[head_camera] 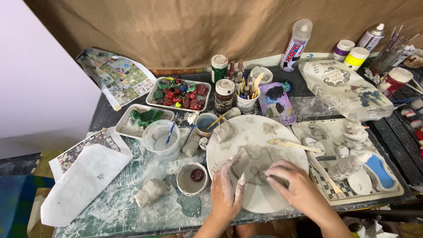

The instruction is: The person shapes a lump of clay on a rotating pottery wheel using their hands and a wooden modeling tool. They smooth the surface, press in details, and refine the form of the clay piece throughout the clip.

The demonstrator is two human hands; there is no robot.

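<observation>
1. Both hands are down on the round clay-smeared board (257, 132) — a flat clay figure (255, 165) lies at its middle.
2. Left hand (227, 189) lies open, clay-caked fingers spread flat along the figure's left edge, gripping nothing.
3. Right hand (293, 185) curls over the figure's right side, fingertips pressed to the clay — whether it pinches a tool, I cannot tell.
4. A wooden modelling stick (293, 144) rests on the board above.
5. A small cup of red paint (192, 178) sits just left.

I am seeing grey-white clay coating my left hand (227, 187) and the pale round board (260, 136); red and green pieces are filling the far-left white tray (178, 93); a purple palette (276, 103) is lying far right.
</observation>
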